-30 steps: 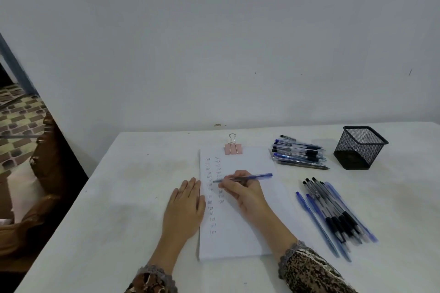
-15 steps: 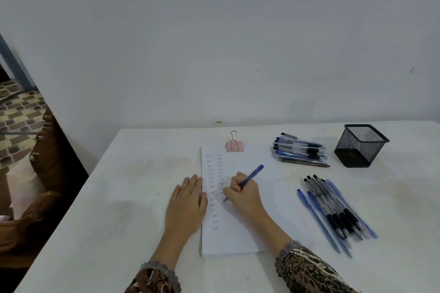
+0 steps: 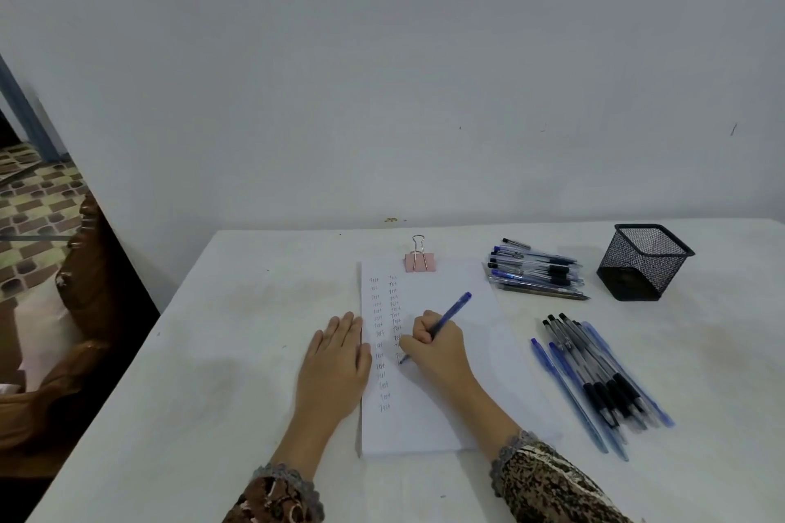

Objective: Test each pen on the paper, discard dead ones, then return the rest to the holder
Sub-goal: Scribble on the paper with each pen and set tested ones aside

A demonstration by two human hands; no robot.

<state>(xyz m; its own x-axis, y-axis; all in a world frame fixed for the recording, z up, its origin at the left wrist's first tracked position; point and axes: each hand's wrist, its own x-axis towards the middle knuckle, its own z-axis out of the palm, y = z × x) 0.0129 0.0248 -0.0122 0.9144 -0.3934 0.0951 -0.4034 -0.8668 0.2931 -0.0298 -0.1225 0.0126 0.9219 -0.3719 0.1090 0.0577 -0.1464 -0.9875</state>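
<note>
Two hands rest on the paper (image 3: 446, 395). The right hand (image 3: 437, 346) curls round a slim blue pen (image 3: 450, 312), tip touching the sheet. The left hand (image 3: 335, 357) lies flat, fingers straight, along the paper's left edge. The black mesh holder (image 3: 645, 261) stands far right, two pen piles between.

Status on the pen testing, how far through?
Done: two columns of test marks on the paper, so many pens look tested. In hand: the right hand grips a blue pen, tip on the paper by the second column; the left hand rests flat at the paper's edge. Left: no pens stand in the holder; a far pile and a near pile lie on the table; which is untested I cannot tell.
</note>
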